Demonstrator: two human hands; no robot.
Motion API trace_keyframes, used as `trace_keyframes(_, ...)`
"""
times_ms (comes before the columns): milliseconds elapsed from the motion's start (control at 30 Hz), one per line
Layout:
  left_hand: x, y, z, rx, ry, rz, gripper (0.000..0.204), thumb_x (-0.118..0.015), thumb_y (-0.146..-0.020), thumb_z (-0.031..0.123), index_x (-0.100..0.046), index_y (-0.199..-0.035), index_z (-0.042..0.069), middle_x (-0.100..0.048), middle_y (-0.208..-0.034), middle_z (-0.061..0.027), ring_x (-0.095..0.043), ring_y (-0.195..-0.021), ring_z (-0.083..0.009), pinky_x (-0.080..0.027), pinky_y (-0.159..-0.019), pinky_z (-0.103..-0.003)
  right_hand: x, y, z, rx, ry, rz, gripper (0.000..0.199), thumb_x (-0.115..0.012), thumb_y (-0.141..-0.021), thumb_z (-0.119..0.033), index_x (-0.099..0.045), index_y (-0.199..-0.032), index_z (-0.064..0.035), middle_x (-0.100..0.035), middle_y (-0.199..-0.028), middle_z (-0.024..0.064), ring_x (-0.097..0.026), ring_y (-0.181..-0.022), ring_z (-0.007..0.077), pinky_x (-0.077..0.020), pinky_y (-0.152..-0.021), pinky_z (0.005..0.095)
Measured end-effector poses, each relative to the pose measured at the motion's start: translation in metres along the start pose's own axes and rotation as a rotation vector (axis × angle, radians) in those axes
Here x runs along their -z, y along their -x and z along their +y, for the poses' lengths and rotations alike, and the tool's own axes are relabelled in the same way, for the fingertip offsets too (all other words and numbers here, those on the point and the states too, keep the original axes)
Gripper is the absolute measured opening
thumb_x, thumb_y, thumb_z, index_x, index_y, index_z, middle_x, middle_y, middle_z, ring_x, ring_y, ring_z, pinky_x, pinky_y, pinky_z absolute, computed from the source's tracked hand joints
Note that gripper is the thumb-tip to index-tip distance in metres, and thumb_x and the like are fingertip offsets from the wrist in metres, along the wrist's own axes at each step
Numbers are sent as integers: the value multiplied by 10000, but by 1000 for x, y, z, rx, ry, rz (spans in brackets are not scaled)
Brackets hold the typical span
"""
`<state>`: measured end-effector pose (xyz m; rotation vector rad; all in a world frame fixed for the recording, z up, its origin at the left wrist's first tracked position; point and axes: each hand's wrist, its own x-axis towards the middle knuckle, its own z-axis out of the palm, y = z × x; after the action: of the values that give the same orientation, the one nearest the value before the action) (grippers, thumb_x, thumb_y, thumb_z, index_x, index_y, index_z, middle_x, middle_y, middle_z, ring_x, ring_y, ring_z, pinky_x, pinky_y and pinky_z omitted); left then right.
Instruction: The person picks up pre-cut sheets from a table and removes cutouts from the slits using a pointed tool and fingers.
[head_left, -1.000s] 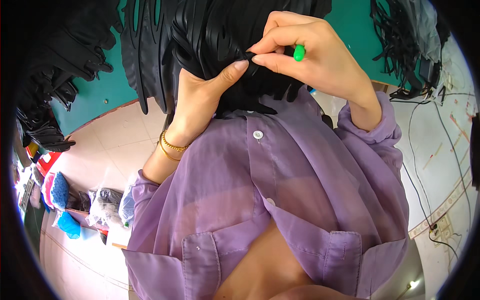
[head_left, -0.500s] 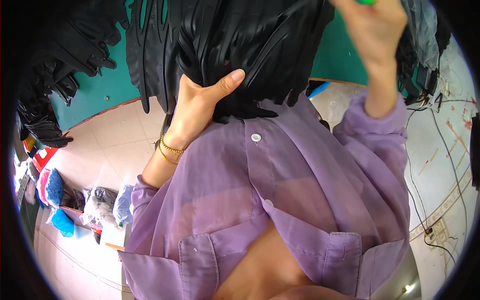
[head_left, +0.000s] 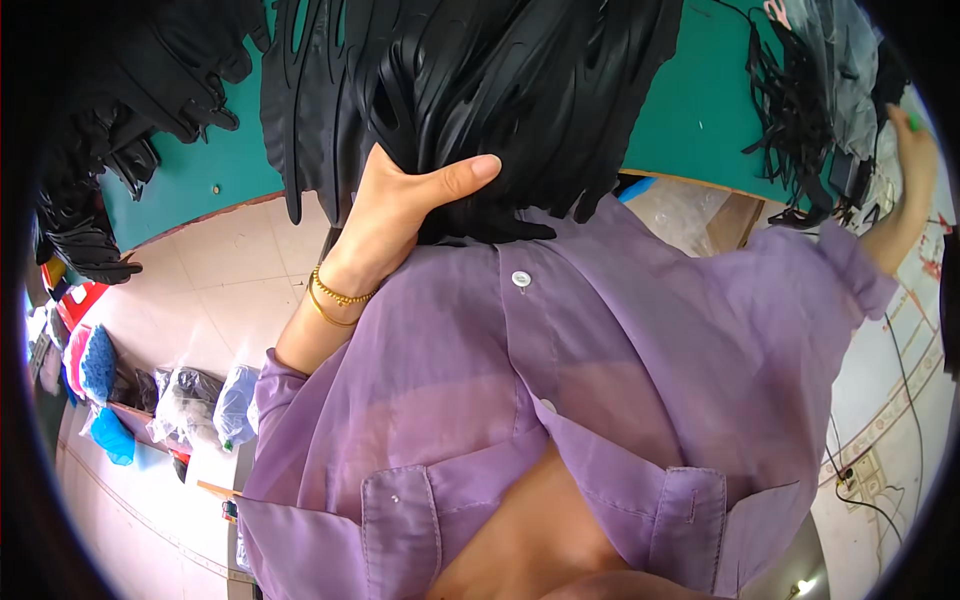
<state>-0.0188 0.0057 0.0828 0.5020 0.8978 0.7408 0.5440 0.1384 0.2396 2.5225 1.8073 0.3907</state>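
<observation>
My left hand (head_left: 400,200) is closed on the near edge of a thick bundle of smooth black pieces with long finger-like ends (head_left: 500,100), which look like glove parts. Its thumb lies across the top and the other fingers are hidden under the bundle. The bundle rests at the table's near edge, against my front. Far out to the right, near the picture's rim, is my right hand (head_left: 912,160). A small green thing (head_left: 914,121) shows at its fingers; its kind is too small to make out. Black material hangs just beside those fingertips.
The green table (head_left: 680,130) carries another black pile (head_left: 150,80) at the left. Thin black strips (head_left: 790,110) and clear plastic (head_left: 850,60) lie at its right end. Bagged goods (head_left: 190,400) stand low at the left. Cables (head_left: 900,370) run along the right wall.
My right hand has swung from above the bundle's right side out to the far right, the green thing still with it. My left hand keeps its hold on the bundle.
</observation>
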Motion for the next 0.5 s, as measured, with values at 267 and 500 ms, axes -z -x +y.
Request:
trace_keyframes(267,3,3,2,10,141,-6,342,-664,-852,6,-593,-1185,22,-654,-1126,-75,-611,-1026,-151,-470,-928,-290,-15,164,-225,468,-799,-153,87,-700,-821,-49,-700,-875,19,-592,-863,26,-525,-749,82,-403,-652,195)
trace_keyframes(500,-4,2,3,-12,148,-30,425,-581,-895,13,-479,-1306,-10,-615,-1198,-125,-619,-1057,-195,-516,-911,-344,-33,208,-316,896,-1272,-204,242,-742,-804,-84,-702,-1037,-31,-567,-907,80,-471,-581,77,-360,-525,199)
